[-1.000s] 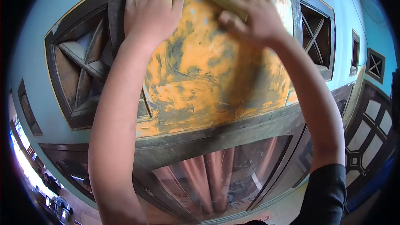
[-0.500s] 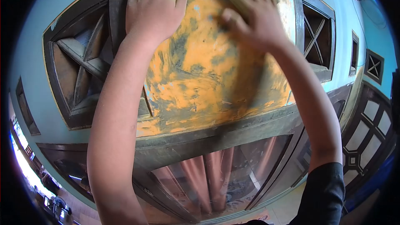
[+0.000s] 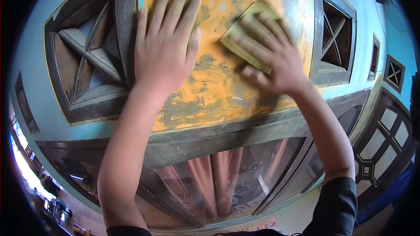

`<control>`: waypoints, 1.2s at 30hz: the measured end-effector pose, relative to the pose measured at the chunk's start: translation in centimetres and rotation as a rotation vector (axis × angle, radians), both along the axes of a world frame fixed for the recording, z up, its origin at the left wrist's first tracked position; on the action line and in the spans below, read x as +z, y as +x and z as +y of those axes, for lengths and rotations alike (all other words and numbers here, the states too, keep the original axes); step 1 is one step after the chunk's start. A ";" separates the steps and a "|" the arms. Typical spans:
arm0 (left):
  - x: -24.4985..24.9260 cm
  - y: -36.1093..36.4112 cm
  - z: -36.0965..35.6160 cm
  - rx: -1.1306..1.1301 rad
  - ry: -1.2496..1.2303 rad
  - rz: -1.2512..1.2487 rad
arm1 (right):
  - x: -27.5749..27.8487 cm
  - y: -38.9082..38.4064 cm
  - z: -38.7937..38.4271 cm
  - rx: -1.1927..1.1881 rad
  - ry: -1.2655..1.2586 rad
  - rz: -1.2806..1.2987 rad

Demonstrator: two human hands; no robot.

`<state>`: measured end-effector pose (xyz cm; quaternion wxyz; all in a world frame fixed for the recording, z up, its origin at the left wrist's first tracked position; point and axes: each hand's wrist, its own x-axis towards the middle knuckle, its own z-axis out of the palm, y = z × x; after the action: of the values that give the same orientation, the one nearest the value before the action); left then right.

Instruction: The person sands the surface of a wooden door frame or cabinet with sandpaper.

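Note:
My left hand [image 3: 164, 54] lies flat with fingers spread against the wall patch [image 3: 210, 83], which is orange with dark grey smears and bits of blue. Under my right hand [image 3: 275, 50] is a folded yellowish sheet that looks like sandpaper [image 3: 245, 46]. The palm and fingers press this sheet against the patch, with one corner sticking out past the fingertips on the left. Some blur shows on the right hand's fingers. Whatever part of the sheet lies under the palm is hidden.
Dark wooden vent frames with crossed bars flank the patch, a left frame [image 3: 89, 57] and a right frame [image 3: 334, 39]. Below runs a wooden beam [image 3: 227, 137] above glass with reddish curtains [image 3: 214, 179]. A panelled door [image 3: 380, 144] stands at far right.
Both hands have moved down the wall, the right one carrying the sheet with it. More of the patch's upper part and the sheet's folded edge now show.

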<state>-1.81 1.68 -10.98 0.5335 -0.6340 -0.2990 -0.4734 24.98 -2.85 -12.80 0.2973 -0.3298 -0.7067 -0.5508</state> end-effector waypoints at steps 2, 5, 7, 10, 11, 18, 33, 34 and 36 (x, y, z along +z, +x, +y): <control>-2.9 -0.2 -1.0 0.011 -0.096 0.018 | 1.6 2.0 1.3 0.021 0.208 0.198; -7.3 -0.5 -1.9 0.023 -0.250 0.049 | 0.5 -0.1 1.7 0.074 0.173 0.328; -10.0 -0.9 -2.4 0.034 -0.316 0.076 | -2.2 -3.5 0.2 0.057 0.042 0.223; -13.4 -1.7 -2.4 0.028 -0.365 0.104 | -4.6 -3.2 -0.1 0.069 -0.093 -0.004; -14.3 -2.0 -2.5 0.019 -0.379 0.090 | -4.2 -2.5 -0.3 0.041 -0.034 0.090; -18.9 -3.3 -1.9 0.001 -0.326 0.021 | -3.9 -5.8 1.7 0.075 0.152 0.564; -18.9 -1.5 -3.1 -0.055 -0.388 0.000 | -15.5 -1.1 0.4 0.102 -0.069 0.456; -19.0 -1.5 -3.1 -0.055 -0.388 0.013 | -14.7 0.1 1.0 0.118 0.033 0.592; -18.5 -1.4 -3.2 -0.077 -0.430 0.011 | -13.3 -0.4 0.5 0.074 -0.022 0.524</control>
<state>-3.17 -1.49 -29.43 0.3692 -0.7465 -0.3659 -0.4153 24.54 -2.36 -26.14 0.4866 -0.4382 -0.6231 -0.4278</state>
